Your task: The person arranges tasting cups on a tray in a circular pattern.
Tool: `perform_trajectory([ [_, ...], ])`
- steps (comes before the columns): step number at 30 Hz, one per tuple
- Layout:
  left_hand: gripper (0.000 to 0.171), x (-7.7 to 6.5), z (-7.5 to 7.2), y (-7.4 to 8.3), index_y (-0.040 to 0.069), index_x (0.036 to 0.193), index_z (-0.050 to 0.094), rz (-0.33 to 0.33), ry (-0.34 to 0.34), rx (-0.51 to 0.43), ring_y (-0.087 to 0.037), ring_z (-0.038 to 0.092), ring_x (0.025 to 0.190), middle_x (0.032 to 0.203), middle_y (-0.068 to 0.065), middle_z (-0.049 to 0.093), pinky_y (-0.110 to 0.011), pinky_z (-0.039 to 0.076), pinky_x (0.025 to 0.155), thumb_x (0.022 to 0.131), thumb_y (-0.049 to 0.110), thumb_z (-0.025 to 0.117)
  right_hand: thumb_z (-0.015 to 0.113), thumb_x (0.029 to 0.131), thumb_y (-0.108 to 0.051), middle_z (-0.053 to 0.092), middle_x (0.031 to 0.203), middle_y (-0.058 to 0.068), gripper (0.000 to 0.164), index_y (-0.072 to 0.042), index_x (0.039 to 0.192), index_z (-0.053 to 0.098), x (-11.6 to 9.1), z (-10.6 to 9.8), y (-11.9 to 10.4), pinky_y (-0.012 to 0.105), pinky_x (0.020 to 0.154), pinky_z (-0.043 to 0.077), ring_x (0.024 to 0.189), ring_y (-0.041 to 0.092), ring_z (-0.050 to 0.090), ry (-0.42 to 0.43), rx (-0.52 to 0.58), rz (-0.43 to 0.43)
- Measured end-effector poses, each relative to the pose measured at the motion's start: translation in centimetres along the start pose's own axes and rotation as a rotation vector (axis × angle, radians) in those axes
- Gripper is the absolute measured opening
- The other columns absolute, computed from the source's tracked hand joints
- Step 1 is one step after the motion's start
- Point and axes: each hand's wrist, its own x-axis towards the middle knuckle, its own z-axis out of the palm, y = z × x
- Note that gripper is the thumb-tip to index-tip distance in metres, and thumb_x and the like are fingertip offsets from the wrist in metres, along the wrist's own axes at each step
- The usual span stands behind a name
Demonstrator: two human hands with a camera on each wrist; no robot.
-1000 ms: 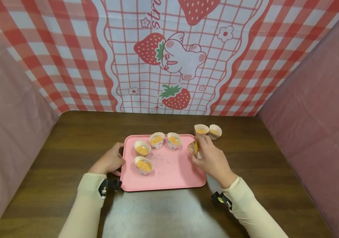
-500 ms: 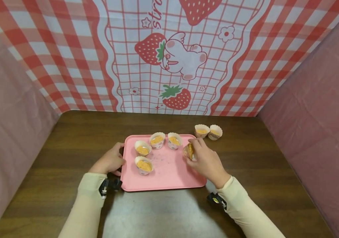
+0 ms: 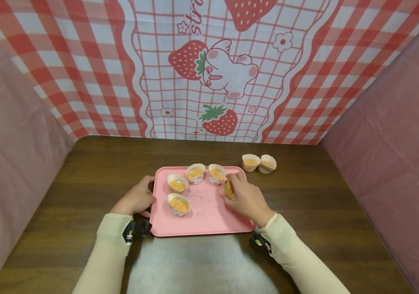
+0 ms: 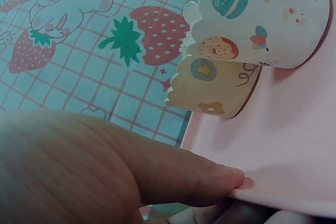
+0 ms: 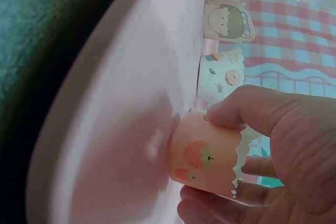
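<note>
My left hand [image 3: 136, 199] grips the left edge of a pink tray [image 3: 209, 220]. In the left wrist view the thumb [image 4: 210, 182] presses on top of the rim, with fingers underneath. My right hand [image 3: 248, 198] holds a cupcake [image 5: 202, 153] in a pink paper cup with strawberry prints, thumb on one side and fingers on the other. This cupcake is over the tray's right half, its base close to the surface; whether it touches I cannot tell. Several other cupcakes stand on the tray, two along the back, one of them this cupcake [image 3: 195, 173], and two at the left.
Two more cupcakes, a left one [image 3: 250, 162] and a right one [image 3: 267, 164], stand side by side on the brown table [image 3: 305, 204] behind the tray's right corner. A checked strawberry cloth [image 3: 220, 94] hangs at the back. Pink cloths hang at both sides.
My right hand has moved left over the tray with the cupcake in its grip, closer to the back row. My left hand has stayed on the tray's edge.
</note>
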Motion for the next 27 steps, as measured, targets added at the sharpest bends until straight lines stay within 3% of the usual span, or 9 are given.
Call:
perform_trajectory([
  [14, 0.074, 0.1, 0.0, 0.0, 0.008, 0.159, 0.026, -0.013, -0.003, 0.000, -0.031, 0.067, 0.082, 0.109, -0.026, 0.057, -0.039, 0.063, 0.060, 0.093, -0.003, 0.058, 0.079, 0.086, -0.030, 0.062, 0.118, 0.010, 0.051, -0.010, 0.128, 0.059, 0.2, 0.0, -0.2, 0.048, 0.067, 0.060, 0.083, 0.025, 0.066, -0.023, 0.016, -0.007],
  [19, 0.074, 0.1, 0.0, 0.0, 0.006, 0.159, 0.026, -0.004, -0.001, 0.001, -0.030, 0.067, 0.081, 0.108, -0.026, 0.057, -0.040, 0.063, 0.059, 0.093, -0.004, 0.058, 0.081, 0.084, -0.035, 0.061, 0.113, 0.009, 0.059, -0.008, 0.130, 0.056, 0.2, -0.4, -0.3, 0.045, 0.065, 0.058, 0.078, 0.022, 0.064, -0.053, 0.046, 0.015],
  [23, 0.074, 0.1, 0.0, -0.1, 0.007, 0.159, 0.026, -0.009, 0.000, 0.000, -0.030, 0.067, 0.081, 0.108, -0.026, 0.057, -0.040, 0.063, 0.059, 0.093, -0.003, 0.058, 0.082, 0.082, -0.044, 0.058, 0.131, 0.011, 0.071, -0.007, 0.135, 0.053, 0.1, -1.3, -0.4, 0.049, 0.070, 0.060, 0.090, 0.025, 0.067, -0.074, 0.048, 0.044],
  [27, 0.073, 0.2, 0.0, -0.1, 0.007, 0.158, 0.026, -0.009, 0.003, 0.001, -0.030, 0.068, 0.080, 0.109, -0.026, 0.057, -0.040, 0.063, 0.059, 0.093, -0.003, 0.058, 0.079, 0.082, -0.048, 0.054, 0.142, 0.013, 0.081, -0.008, 0.145, 0.049, -0.3, -2.1, 0.0, 0.053, 0.074, 0.060, 0.096, 0.027, 0.067, -0.045, 0.035, 0.044],
])
